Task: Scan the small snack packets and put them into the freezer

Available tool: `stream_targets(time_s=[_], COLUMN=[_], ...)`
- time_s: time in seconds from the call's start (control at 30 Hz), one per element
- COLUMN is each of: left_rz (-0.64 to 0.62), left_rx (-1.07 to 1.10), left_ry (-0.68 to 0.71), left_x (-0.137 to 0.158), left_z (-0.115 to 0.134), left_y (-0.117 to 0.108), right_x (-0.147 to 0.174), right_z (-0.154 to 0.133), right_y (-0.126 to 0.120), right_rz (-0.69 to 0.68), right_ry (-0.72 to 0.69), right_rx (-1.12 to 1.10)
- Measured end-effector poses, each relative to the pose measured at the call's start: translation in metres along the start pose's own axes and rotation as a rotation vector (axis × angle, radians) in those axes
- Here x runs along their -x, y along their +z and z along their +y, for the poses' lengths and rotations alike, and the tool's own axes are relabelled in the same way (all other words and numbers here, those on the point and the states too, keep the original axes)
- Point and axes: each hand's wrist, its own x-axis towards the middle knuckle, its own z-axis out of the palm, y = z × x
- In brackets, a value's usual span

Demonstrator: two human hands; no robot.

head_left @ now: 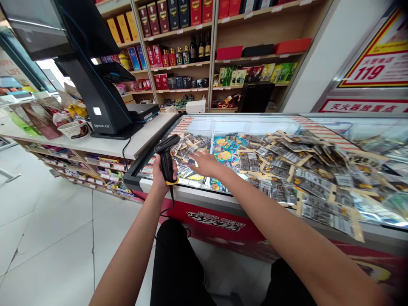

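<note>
My left hand (162, 172) is wrapped round the handle of a black barcode scanner (167, 144) with yellow trim, held upright at the near left corner of a glass-topped chest freezer (204, 193). A cable hangs from the handle's base. To the right of the scanner, my right hand (204, 163) reaches over the glass with fingers stretched out and nothing visible in them. Below its fingertips is a small group of snack packets (191, 144); whether they touch cannot be made out. A larger heap of similar dark, tan-edged packets (314, 178) spreads over the glass on the right.
A black checkout terminal (105, 102) stands on the white counter (127, 146) to the left, near a paper bowl (75, 129) and bagged goods. Shelves (178, 32) of boxes and bottles line the back. One packet (338, 219) overhangs the freezer's front edge. My knees are below.
</note>
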Motion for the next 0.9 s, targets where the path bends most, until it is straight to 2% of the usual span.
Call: stream_targets(time_s=[0.1,0.2,0.27,0.33,0.43,0.5,0.67,0.8,0.9], left_rz=[-0.029,-0.064,-0.086,-0.101,-0.108,-0.114,-0.127,-0.158,-0.164], left_rx=[-0.036,-0.064,-0.069,-0.065,-0.063,-0.078,-0.165,-0.238,-0.296], left_ry=[0.013,0.021,0.029,0.029,0.040,0.052,0.011,-0.038,-0.041], left_x=[-0.001,-0.001,-0.002,-0.002,-0.002,-0.002,0.000,-0.001,-0.002], left_z=[-0.001,-0.002,-0.002,-0.003,-0.004,-0.004,-0.003,-0.005,-0.008], left_y=[-0.002,-0.004,-0.006,-0.007,-0.007,-0.007,-0.006,-0.008,-0.009], right_x=[-0.003,0.011,0.031,0.056,0.090,0.106,0.117,0.110,0.099], right_z=[-0.004,0.006,0.021,0.040,0.070,0.084,0.096,0.095,0.095], right_y=[-0.007,-0.024,-0.040,-0.055,-0.071,-0.075,-0.066,-0.052,-0.046], right_rz=[-0.025,0.055,0.125,0.156,0.141,0.111,0.050,0.126,0.230], right_ry=[-0.049,-0.037,0.082,0.263,0.526,0.619,0.654,0.639,0.564], right_rx=[-0.044,-0.021,0.031,0.080,0.196,0.276,0.268,0.071,-0.156])
